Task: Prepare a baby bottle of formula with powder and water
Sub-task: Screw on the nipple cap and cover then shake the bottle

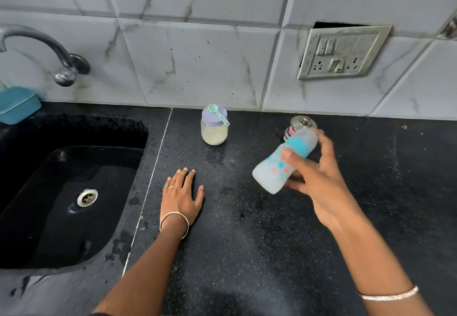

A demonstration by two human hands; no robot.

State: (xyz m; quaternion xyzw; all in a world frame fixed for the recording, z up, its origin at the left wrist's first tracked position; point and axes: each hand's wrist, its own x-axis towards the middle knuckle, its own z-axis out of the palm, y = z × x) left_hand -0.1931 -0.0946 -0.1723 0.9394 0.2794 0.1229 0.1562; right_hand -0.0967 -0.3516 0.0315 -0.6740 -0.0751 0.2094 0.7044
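My right hand (319,179) grips a baby bottle (274,170) with a blue collar and clear cap, held tilted above the black counter (247,229), its cap end pointing up and to the right. The bottle looks blurred and holds pale white liquid. My left hand (181,196) rests flat on the counter, fingers spread, holding nothing. A clear jar of pale powder (214,133) with a lilac lid stands by the wall, and a teal scoop (217,113) lies across the lid.
A steel lidded container (298,124) stands behind the bottle, partly hidden. A black sink (64,192) with a tap (37,44) lies to the left, a blue box (17,104) at its back corner. A switchboard (341,52) is on the tiled wall.
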